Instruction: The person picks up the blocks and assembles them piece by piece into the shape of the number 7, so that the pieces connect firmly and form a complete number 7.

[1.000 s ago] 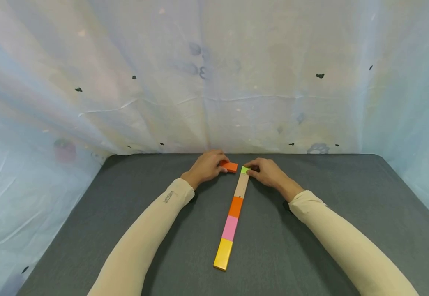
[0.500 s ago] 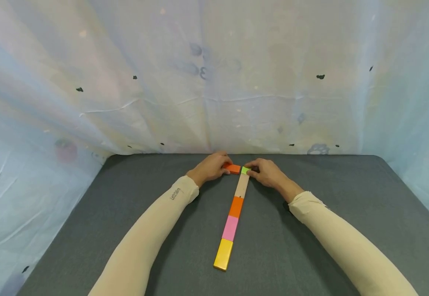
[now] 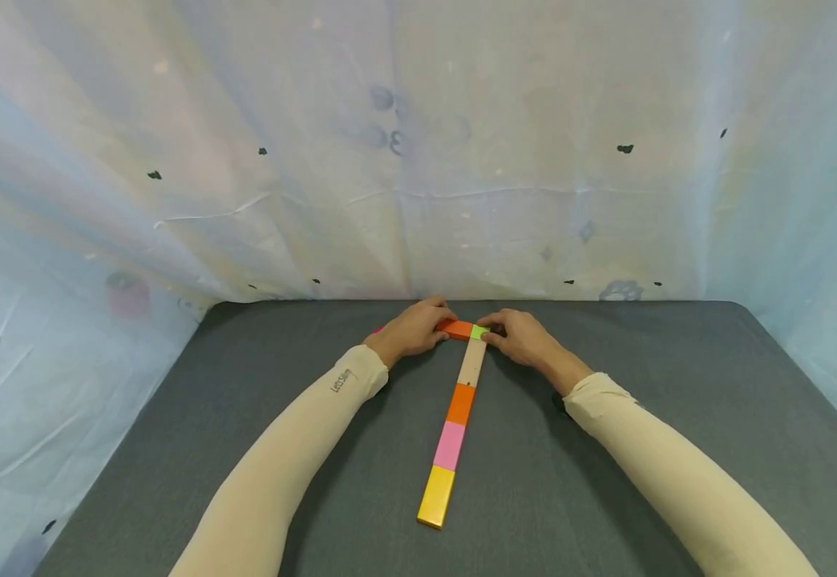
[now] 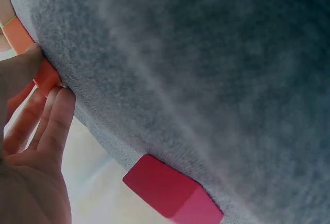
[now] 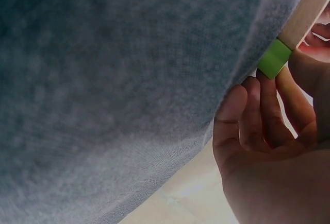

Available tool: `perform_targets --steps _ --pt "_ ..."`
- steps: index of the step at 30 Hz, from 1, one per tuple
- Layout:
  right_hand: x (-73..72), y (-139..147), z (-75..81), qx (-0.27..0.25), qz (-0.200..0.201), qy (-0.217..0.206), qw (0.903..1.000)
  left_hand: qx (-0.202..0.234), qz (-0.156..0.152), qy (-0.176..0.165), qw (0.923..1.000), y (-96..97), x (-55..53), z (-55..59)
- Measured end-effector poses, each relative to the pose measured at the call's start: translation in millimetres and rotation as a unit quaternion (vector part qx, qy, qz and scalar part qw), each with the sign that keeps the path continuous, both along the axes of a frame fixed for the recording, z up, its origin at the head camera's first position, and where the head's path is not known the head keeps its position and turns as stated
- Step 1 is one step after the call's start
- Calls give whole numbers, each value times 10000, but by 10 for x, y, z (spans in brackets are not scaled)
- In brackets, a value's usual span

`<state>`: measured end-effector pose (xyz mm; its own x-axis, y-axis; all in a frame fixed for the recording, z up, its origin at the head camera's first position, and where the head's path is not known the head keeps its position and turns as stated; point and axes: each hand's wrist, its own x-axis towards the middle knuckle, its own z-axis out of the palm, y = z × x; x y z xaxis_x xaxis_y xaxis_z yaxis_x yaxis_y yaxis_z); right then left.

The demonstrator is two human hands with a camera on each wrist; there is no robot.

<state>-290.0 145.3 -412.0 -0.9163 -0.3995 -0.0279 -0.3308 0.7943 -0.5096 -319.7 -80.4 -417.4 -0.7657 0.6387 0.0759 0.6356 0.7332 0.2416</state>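
My left hand (image 3: 413, 330) pinches an orange block (image 3: 458, 329) lying crosswise at the far end of a row. Its inner end meets a small lime-green block (image 3: 479, 331), which my right hand (image 3: 521, 335) holds between thumb and fingers. From the green block the row runs towards me: a plain wooden block (image 3: 471, 361), a second orange block (image 3: 460, 403), a pink one (image 3: 449, 445) and a yellow one (image 3: 436, 497), end to end. In the right wrist view the green block (image 5: 274, 59) sits against the wooden block (image 5: 305, 18).
A red block (image 4: 167, 188) lies on the table near my left wrist, mostly hidden behind it in the head view. The dark grey tabletop (image 3: 606, 344) ends at a hanging pale curtain (image 3: 462, 160), with more curtain at both sides.
My left hand has slid the orange block to the right until it met the green block. The right hand stays on the green block. A bit of red now shows behind the left wrist.
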Motion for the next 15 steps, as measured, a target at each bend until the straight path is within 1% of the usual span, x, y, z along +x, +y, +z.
perform_targets --steps 8,15 --pt "3 9 28 -13 16 12 10000 157 9 8 9999 6 1 20" --pt "1 9 7 2 -32 -3 10000 64 10 -24 10000 12 7 30"
